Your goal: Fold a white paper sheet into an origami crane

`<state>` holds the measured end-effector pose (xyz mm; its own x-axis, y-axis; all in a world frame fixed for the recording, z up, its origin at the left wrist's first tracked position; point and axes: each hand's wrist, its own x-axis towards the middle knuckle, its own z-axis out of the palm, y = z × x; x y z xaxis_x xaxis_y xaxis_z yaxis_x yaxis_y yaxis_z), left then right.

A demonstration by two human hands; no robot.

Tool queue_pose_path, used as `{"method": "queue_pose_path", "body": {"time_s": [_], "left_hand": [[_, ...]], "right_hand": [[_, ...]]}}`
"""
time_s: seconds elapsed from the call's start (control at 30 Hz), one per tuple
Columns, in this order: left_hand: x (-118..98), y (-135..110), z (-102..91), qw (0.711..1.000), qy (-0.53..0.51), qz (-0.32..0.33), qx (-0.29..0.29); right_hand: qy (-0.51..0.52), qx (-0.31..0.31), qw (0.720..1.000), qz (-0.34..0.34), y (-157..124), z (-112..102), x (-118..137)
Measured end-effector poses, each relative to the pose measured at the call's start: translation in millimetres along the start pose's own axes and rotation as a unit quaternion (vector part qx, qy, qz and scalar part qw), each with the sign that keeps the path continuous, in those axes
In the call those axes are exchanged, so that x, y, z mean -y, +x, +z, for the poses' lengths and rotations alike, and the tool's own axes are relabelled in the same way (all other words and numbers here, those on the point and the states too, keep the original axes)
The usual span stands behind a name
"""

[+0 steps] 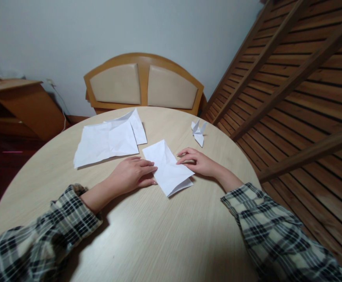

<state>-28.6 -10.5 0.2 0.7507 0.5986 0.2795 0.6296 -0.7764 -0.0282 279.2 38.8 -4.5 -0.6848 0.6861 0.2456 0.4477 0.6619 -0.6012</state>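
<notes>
A folded sheet of white paper (166,168) lies on the table between my hands, its near right edge showing layers standing slightly apart. My left hand (131,173) lies flat with fingers stretched out, the tips touching the sheet's left edge. At the opposite edge, my right hand (198,161) has its fingers apart and loosely bent, with a fingertip resting on the paper. A folded white paper crane (198,133) stands beyond my right hand. Creased white paper sheets (108,139) overlap beyond my left hand.
Everything lies on a round pale wooden table (147,235). A wooden headboard-like panel (144,84) with two beige pads stands behind its far edge. Wooden slats (300,90) rise at the right, and a brown desk (18,105) stands at the left.
</notes>
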Motion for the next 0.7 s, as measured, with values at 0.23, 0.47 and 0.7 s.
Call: {"method": "queue_pose_path", "body": {"time_s": [0.23, 0.47, 0.7], "left_hand": [[-8.2, 0.4, -1.8, 0.998, 0.041, 0.023, -0.033], [-13.5, 1.8, -5.9, 0.997, 0.061, 0.028, -0.033], [-22.3, 4.4, -2.8, 0.993, 0.116, 0.017, -0.026]], "right_hand": [[0.000, 0.009, 1.000, 0.011, 0.8, -0.7, 0.4], [0.046, -0.043, 0.998, 0.027, 2.8, -1.4, 4.7], [0.121, -0.063, 0.990, -0.027, 4.7, -6.8, 27.9]]}}
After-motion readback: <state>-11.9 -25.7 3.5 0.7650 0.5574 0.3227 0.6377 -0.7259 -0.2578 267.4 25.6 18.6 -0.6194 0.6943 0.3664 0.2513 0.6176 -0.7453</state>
